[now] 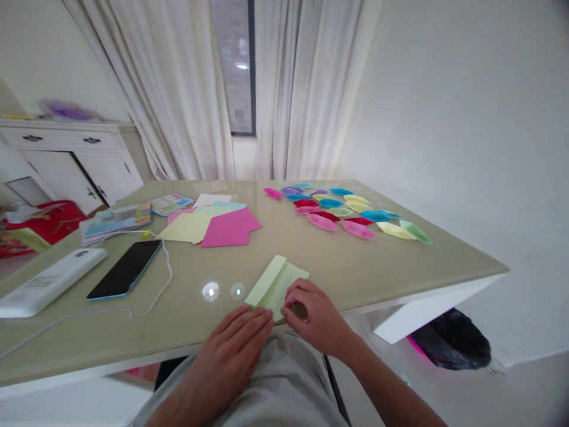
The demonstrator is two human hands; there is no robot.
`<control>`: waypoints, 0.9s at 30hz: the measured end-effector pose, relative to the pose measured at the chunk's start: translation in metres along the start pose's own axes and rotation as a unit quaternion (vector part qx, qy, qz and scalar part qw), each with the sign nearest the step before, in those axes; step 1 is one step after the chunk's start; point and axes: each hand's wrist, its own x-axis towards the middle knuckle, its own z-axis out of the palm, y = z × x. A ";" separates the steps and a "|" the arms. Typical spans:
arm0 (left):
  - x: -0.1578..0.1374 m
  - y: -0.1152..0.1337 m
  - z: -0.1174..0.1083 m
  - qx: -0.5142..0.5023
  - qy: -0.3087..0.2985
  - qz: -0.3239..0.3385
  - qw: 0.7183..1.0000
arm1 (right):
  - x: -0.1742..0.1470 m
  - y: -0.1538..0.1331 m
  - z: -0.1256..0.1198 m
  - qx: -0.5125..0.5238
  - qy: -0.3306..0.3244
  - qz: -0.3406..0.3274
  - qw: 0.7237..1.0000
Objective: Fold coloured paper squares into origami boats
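A pale green sheet of paper [285, 283] lies at the table's near edge, its left side folded over in a long strip. My left hand [236, 343] rests flat with fingers stretched out, the fingertips pressing on the paper's lower left edge. At the paper's right edge, my right hand [316, 314] has its thumb and index finger curled together in a pinch on the sheet. The exact grip between those fingertips is partly hidden.
Several folded paper boats [331, 203] in many colours sit at the back right. Loose coloured sheets [229, 228] and booklets [119, 220] lie at the back left. A black phone [127, 270], a white power bank [53, 281] and a white cable [167, 261] are on the left.
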 end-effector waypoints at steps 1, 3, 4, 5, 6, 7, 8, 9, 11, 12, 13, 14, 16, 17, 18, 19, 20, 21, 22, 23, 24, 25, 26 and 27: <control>0.001 0.000 -0.001 0.000 0.001 -0.002 1.000 | 0.001 0.000 0.000 -0.001 0.002 0.002 1.000; 0.002 0.000 -0.002 0.000 0.000 -0.005 1.000 | 0.002 0.001 0.000 -0.003 0.004 0.005 1.000; 0.003 0.001 -0.003 0.000 -0.003 -0.005 1.000 | 0.002 0.002 0.000 -0.004 0.005 0.006 1.000; 0.004 0.001 -0.003 0.000 -0.007 -0.004 1.000 | 0.002 0.002 0.000 -0.006 0.005 0.007 1.000; 0.004 0.001 -0.003 0.000 -0.011 -0.002 1.000 | 0.002 0.003 -0.001 -0.009 0.004 0.008 1.000; 0.004 0.001 -0.003 0.002 -0.015 -0.002 1.000 | 0.002 0.003 -0.001 -0.012 0.003 0.007 1.000; 0.004 0.001 -0.003 0.004 -0.015 -0.001 1.000 | 0.002 0.003 0.000 -0.015 0.003 0.006 1.000; 0.004 0.001 -0.003 0.005 -0.015 -0.002 1.000 | 0.002 0.004 0.000 -0.019 0.004 0.004 1.000; 0.003 0.001 -0.003 0.004 -0.015 -0.005 1.000 | 0.003 0.004 0.000 -0.028 0.005 0.000 1.000; 0.003 0.001 -0.002 0.003 -0.014 -0.008 1.000 | 0.003 0.004 0.000 -0.031 0.004 0.000 1.000; 0.003 0.001 -0.002 0.002 -0.014 -0.010 1.000 | 0.003 0.004 0.001 -0.033 0.004 0.000 0.999; 0.003 0.001 -0.002 0.002 -0.014 -0.010 1.000 | 0.004 0.004 0.001 -0.032 0.003 0.000 0.999; 0.003 0.002 -0.003 0.004 -0.014 -0.008 1.000 | 0.004 0.004 0.001 -0.028 0.002 0.000 1.000; 0.004 0.002 -0.003 0.005 -0.015 -0.006 1.000 | 0.004 0.004 0.001 -0.026 0.001 -0.001 1.000; 0.004 0.002 -0.002 0.007 -0.018 -0.004 1.000 | 0.004 0.004 0.001 -0.025 0.001 -0.001 1.000; 0.004 0.002 -0.002 0.008 -0.020 -0.003 1.000 | 0.004 0.004 0.002 -0.024 0.000 -0.001 1.000; 0.004 0.002 -0.001 0.011 -0.021 -0.002 1.000 | 0.004 0.003 0.002 -0.024 0.000 -0.002 1.000; 0.004 0.002 -0.001 0.013 -0.021 0.000 1.000 | 0.004 0.003 0.002 -0.023 0.001 -0.002 1.000; 0.004 0.003 0.000 0.015 -0.019 0.001 1.000 | 0.004 0.003 0.002 -0.021 0.001 -0.002 1.000; 0.004 0.003 0.001 0.016 -0.017 0.001 1.000 | 0.004 0.003 0.002 -0.019 0.001 -0.002 1.000; 0.004 0.003 0.002 0.017 -0.018 -0.003 1.000 | 0.004 0.003 0.001 -0.018 0.001 -0.002 1.000; 0.004 0.004 0.003 0.017 -0.023 -0.009 1.000 | 0.004 0.003 0.001 -0.017 0.002 -0.003 1.000; 0.005 0.004 0.004 0.016 -0.030 -0.017 0.999 | 0.004 0.003 0.001 -0.017 0.002 -0.003 1.000; 0.005 0.004 0.004 0.016 -0.038 -0.024 0.999 | 0.004 0.003 0.001 -0.017 0.001 -0.003 1.000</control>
